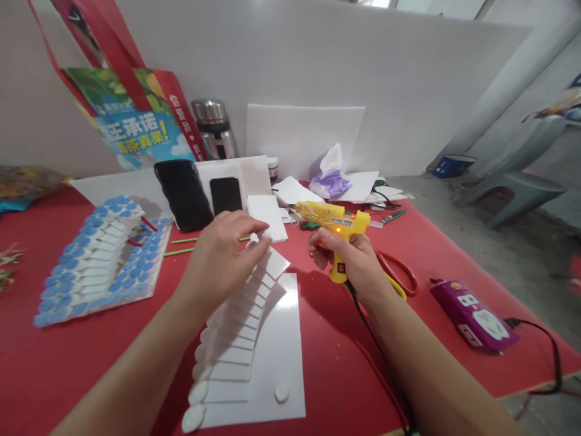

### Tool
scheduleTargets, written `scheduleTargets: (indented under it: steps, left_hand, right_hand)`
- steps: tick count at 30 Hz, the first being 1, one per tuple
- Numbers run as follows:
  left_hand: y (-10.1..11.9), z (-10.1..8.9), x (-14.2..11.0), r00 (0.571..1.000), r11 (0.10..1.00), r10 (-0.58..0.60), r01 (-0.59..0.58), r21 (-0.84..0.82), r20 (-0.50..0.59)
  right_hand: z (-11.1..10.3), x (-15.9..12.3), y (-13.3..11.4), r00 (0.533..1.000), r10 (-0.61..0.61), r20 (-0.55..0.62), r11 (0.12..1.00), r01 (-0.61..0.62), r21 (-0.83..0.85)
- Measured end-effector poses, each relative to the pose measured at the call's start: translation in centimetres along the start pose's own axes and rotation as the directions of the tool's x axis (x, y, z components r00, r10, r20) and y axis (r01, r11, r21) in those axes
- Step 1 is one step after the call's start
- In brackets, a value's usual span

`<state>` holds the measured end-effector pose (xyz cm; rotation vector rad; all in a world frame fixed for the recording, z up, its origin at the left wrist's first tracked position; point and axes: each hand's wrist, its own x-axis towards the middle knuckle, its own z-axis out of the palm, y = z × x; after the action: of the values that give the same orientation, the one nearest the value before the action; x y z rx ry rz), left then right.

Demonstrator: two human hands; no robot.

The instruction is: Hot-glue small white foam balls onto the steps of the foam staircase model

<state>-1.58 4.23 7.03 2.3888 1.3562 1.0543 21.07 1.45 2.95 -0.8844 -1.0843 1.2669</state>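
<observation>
My right hand (347, 254) grips a yellow hot glue gun (333, 219), its small orange light lit and its nozzle pointing left. The thumb and fingertips of my left hand (227, 251) pinch a small white disc (263, 235) at the top end of a white stepped model staircase (236, 339). White discs line the left side of the stairs. Beneath it lies a white base board (281, 339), with one loose white disc (282, 392) on it. My left hand hides part of the upper steps.
A stair model with blue and white discs (102, 260) stands left. Behind are a dark phone (184, 194), a smaller phone (226, 195), a thermos (215, 130) and a tissue pack (332, 178). Red-handled scissors (399, 272) and a purple power strip (474, 315) lie right; the glue gun's cord trails forward.
</observation>
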Motion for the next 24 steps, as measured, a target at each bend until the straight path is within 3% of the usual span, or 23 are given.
scheduleTargets:
  steps: [5,10,15,24]
  left_hand:
    - [0.2,1.1,-0.6,0.998,0.978,0.058,-0.051,0.203,-0.027]
    - [0.1,1.3,-0.9,0.999,0.968,0.028,-0.024,0.248,-0.015]
    - [-0.2,1.5,-1.0,0.997,0.979,-0.079,0.078,0.188,-0.003]
    - [-0.7,1.8,-1.5,0.960,0.956,-0.279,0.275,-0.104,-0.029]
  right_hand:
    - [-0.1,0.0,-0.4,1.000,-0.013,-0.012,1.000,0.013,0.023]
    - [-0.1,0.0,-0.6,1.000,-0.015,0.001,1.000,0.015,0.004]
    - [-0.3,0.0,-0.5,1.000,-0.013,-0.013,0.999,0.013,-0.034]
    - [0.0,-0.1,-0.7,0.999,0.013,-0.036,0.998,-0.015,-0.063]
